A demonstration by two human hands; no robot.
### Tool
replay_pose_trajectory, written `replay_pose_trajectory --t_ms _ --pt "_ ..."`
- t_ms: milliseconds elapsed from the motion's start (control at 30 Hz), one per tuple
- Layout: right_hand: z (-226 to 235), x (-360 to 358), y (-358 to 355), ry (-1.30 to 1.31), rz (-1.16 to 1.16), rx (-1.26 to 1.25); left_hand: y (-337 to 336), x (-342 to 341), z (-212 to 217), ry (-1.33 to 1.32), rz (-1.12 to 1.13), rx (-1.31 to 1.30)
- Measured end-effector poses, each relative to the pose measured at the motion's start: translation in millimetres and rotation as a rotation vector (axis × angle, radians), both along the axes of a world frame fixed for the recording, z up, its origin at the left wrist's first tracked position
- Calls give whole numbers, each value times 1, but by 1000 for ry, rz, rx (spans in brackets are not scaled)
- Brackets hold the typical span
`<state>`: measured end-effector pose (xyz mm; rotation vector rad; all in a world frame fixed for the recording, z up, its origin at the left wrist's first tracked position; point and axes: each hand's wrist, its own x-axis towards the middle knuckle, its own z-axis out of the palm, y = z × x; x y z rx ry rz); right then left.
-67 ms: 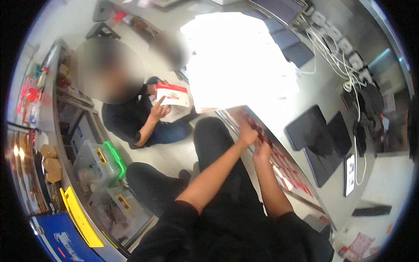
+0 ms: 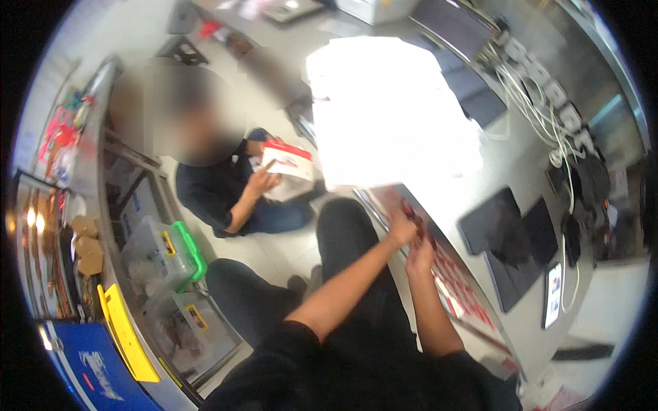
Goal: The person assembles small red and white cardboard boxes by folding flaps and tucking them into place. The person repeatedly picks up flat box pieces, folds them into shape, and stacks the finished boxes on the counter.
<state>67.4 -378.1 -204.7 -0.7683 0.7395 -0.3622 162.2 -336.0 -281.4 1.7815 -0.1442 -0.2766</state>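
Note:
Both of my hands meet close together at the near edge of the grey table (image 2: 466,164). My left hand (image 2: 403,229) is closed around a small dark red thing (image 2: 409,211), blurred and mostly covered by the fingers. Just beside it, my right hand (image 2: 421,256) has its fingers curled in on the same dark red thing. Its kind does not show. Below the tabletop and beside my hands lie several red-and-white packets (image 2: 456,277) in a row.
A glaring white stack (image 2: 384,113) covers the table's middle. Dark tablets (image 2: 504,236), a phone (image 2: 552,294) and white cables (image 2: 531,103) lie to the right. Across from me a person sits holding a red-and-white paper bag (image 2: 289,164). Clear bins with a green lid (image 2: 190,252) stand left.
The whole view has shifted, so the scene sits slightly lower and further right. Both hands remain together at the table edge, still on the dark red thing.

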Motion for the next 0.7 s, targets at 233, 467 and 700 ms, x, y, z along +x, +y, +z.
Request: replay_pose_trajectory --t_ms 233,467,700 --pt "77 -97 60 258 163 -243 -14 -22 44 -134 -253 279" --pt "157 -122 78 -371 277 -1003 16 -18 29 -117 -275 197" --pt "327 -77 30 -1346 -551 -1441 155 -13 275 306 -1124 95"
